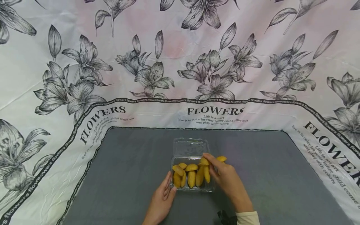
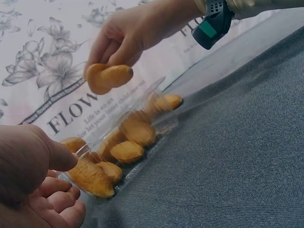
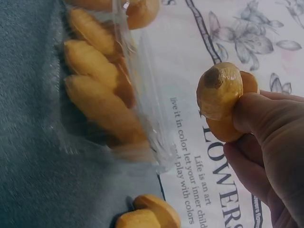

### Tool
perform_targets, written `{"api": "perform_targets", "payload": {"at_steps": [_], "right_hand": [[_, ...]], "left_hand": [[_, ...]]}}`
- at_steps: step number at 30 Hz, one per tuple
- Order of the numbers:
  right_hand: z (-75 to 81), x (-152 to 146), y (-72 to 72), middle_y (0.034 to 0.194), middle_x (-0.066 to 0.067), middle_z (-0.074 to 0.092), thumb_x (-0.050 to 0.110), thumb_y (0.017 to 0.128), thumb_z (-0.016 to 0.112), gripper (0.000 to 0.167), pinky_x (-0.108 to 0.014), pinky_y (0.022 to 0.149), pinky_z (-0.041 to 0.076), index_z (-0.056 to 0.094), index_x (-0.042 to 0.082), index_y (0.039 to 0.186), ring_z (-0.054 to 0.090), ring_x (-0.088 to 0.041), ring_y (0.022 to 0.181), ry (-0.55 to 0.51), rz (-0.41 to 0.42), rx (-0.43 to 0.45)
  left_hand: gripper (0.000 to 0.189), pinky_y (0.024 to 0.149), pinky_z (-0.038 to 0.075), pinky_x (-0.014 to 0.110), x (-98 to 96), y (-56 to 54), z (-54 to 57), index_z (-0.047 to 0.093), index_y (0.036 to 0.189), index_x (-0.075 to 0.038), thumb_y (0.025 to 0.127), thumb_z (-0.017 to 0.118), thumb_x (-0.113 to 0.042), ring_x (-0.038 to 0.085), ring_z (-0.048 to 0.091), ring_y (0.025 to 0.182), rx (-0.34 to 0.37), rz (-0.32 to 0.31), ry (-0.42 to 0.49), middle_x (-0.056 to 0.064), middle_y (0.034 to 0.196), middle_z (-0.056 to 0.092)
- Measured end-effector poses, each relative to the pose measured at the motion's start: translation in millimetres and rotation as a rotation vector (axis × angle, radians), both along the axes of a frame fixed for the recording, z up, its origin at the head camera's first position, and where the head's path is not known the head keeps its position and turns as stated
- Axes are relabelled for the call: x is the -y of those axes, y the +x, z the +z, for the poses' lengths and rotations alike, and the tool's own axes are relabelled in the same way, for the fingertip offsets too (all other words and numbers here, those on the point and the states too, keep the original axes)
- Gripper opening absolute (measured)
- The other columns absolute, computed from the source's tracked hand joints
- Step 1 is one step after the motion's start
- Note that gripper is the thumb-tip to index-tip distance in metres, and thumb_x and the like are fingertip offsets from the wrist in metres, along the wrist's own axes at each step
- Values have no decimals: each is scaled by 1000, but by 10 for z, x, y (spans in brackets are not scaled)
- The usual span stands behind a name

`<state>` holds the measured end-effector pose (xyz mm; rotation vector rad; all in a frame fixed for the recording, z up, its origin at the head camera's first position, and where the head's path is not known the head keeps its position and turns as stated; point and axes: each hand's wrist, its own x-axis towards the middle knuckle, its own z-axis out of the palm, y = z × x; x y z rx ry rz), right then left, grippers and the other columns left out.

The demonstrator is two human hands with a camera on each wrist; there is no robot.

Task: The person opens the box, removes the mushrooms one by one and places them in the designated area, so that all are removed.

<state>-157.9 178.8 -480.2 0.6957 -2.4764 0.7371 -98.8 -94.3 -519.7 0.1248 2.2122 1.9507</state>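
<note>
A clear plastic box (image 1: 194, 189) stands with its hinged lid (image 1: 191, 147) folded back. Inside it, several yellow mushrooms (image 1: 192, 178) lie side by side, stems toward the person. My left hand (image 1: 161, 198) holds the box by its left side, thumb near the front corner and fingers along the wall. Above the right part of the box, my right hand (image 1: 227, 179) pinches one yellow mushroom (image 3: 221, 95) between thumb and fingers, its stem end facing the right wrist camera. Another mushroom (image 1: 221, 158) lies outside the box, partly hidden behind the right hand.
The box stands on a grey cloth (image 1: 126, 168) covering the table. Behind and around it spreads a white sheet (image 1: 157, 114) printed with lilies and lettering. A dark strapped device (image 2: 211, 28) is worn on the right wrist, by a pale sleeve (image 1: 247, 218).
</note>
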Motion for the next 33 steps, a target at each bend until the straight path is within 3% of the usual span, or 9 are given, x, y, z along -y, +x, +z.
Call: {"api": "perform_targets", "payload": {"at_steps": [6, 8, 13, 14, 24, 33], "right_hand": [[33, -88, 18, 97, -6, 79, -8, 89, 80, 61, -16, 46, 35, 67, 17, 144, 25, 6, 49, -24, -40, 6], [44, -123, 22, 101, -8, 80, -9, 90, 79, 61, -19, 47, 43, 66, 16, 144, 29, 8, 49, -25, -50, 1], [81, -226, 9, 119, -15, 78, -13, 89, 78, 60, -20, 49, 47, 67, 12, 143, 40, 5, 52, -49, -68, -11], [88, -249, 7, 120, -15, 78, -14, 89, 77, 60, -19, 47, 41, 67, 12, 142, 40, 4, 52, -53, -76, -13], [74, -458, 9, 117, -16, 78, -14, 89, 77, 59, -19, 43, 33, 69, 13, 141, 22, 4, 47, -43, -158, -21], [39, -595, -1, 123, -22, 75, -14, 92, 74, 54, -20, 42, 34, 69, 9, 140, 26, 5, 45, -35, -184, -2]], "left_hand": [[69, 121, 36, 47, 10, 5, -13, 24, 167, -3, 111, 60, -20, 38, 27, 156, -2, 3, 7, 22, 170, 26], [69, 121, 36, 47, 13, 6, -17, 24, 167, -3, 111, 60, -21, 38, 27, 156, -2, 4, 6, 21, 170, 26], [69, 121, 35, 47, 15, 2, -23, 23, 168, -4, 111, 60, -21, 38, 26, 157, -4, 0, 8, 21, 171, 26], [69, 121, 35, 47, 14, 2, -22, 23, 168, -4, 111, 60, -21, 38, 26, 157, -4, 0, 10, 21, 171, 25], [69, 118, 41, 45, 4, 28, -5, 25, 167, -2, 111, 60, -22, 41, 28, 155, 7, 2, 1, 24, 169, 27], [69, 119, 39, 46, 20, 13, -14, 24, 167, -3, 111, 60, -22, 39, 26, 156, 6, -1, 11, 22, 170, 25]]}}
